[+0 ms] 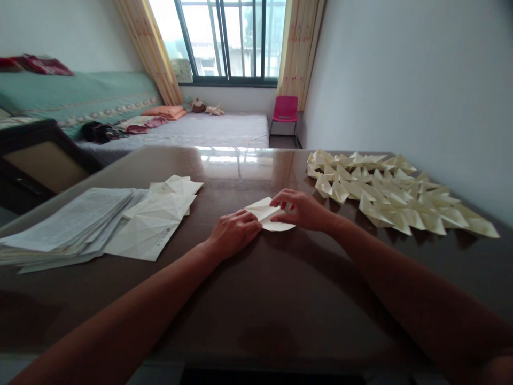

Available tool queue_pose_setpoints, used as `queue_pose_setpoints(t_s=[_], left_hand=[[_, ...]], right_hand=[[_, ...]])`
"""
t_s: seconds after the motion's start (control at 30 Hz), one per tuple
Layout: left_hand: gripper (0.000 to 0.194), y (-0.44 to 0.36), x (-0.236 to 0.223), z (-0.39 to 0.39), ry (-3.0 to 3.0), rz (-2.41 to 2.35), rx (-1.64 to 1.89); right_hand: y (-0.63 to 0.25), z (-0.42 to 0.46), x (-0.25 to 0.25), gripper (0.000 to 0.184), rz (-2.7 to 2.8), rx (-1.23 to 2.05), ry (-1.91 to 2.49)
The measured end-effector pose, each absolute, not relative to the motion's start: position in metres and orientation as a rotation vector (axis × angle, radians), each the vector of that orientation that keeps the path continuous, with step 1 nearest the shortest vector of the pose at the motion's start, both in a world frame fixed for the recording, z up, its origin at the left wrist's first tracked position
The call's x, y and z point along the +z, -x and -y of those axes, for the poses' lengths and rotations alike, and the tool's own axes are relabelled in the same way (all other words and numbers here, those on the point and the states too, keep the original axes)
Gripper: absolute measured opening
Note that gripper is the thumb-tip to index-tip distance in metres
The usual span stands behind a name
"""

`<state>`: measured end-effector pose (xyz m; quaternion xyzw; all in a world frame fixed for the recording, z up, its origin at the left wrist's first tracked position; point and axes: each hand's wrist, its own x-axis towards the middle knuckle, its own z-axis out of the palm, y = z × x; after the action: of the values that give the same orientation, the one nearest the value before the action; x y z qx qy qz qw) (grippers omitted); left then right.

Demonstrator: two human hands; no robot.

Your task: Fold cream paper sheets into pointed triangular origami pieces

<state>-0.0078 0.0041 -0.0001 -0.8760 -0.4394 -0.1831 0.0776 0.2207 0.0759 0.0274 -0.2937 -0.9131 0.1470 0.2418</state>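
A cream sheet of folded paper (266, 212) lies on the brown table (256, 299) between my hands. My left hand (235, 231) is closed at its left corner, fingers together and pressed down on the paper. Over the right part of the paper my right hand (298, 209) is open, with its thumb and curved fingers apart. Part of the paper's right side is hidden behind that hand. Several folded paper pieces (377, 184) stand in overlapping rows at the right of the table.
At the left lies a stack of printed sheets (76, 214). Creased cream sheets (150, 224) overlap its right side. Beyond the table are a bed (224, 128), a pink chair (286, 109) and a window. A dark cabinet (44, 160) stands at the left, and a wall runs along the right.
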Motion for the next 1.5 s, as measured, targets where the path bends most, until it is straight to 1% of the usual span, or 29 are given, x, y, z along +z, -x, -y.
queue_pose_setpoints(t_s=[0.07, 0.1, 0.2, 0.23, 0.47, 0.6, 0.7, 0.83, 1.03, 1.3, 1.5], left_hand=[[0.026, 0.006, 0.001, -0.003, 2.606, 1.320, -0.560], [0.026, 0.005, 0.001, -0.003, 2.611, 1.322, -0.562], [0.027, 0.007, 0.002, -0.003, 2.684, 1.299, -0.567], [0.026, 0.009, 0.002, -0.004, 2.713, 1.289, -0.570], [0.035, 0.029, 0.002, -0.010, 2.816, 1.222, -0.528], [0.034, 0.030, 0.004, -0.010, 2.833, 1.186, -0.491], [0.033, 0.029, 0.007, -0.009, 2.824, 1.166, -0.473], [0.032, 0.029, 0.009, -0.008, 2.820, 1.155, -0.437], [0.031, 0.027, 0.010, -0.007, 2.824, 1.192, -0.395], [0.031, 0.026, 0.011, -0.006, 2.829, 1.194, -0.448], [0.028, 0.023, 0.012, -0.005, 2.813, 1.259, -0.411]], right_hand=[[-0.220, -0.068, 0.032, 0.038, 2.658, 0.391, 0.677], [-0.219, -0.065, 0.032, 0.034, 2.716, 0.363, 0.657], [-0.219, -0.061, 0.027, 0.013, 2.802, 0.384, 0.649], [-0.220, -0.062, 0.025, 0.011, 2.809, 0.431, 0.637], [-0.223, -0.073, 0.019, 0.016, 2.711, 0.742, 0.626], [-0.220, -0.074, 0.018, 0.031, 2.640, 0.827, 0.769], [-0.216, -0.073, 0.015, 0.035, 2.613, 0.752, 0.963], [-0.211, -0.069, 0.011, 0.033, 2.587, 0.526, 1.216], [-0.203, -0.062, 0.009, 0.030, 2.600, 0.251, 1.359], [-0.200, -0.055, 0.013, 0.030, 2.612, 0.129, 1.444], [-0.199, -0.056, 0.012, 0.029, 2.615, 0.141, 1.467]])
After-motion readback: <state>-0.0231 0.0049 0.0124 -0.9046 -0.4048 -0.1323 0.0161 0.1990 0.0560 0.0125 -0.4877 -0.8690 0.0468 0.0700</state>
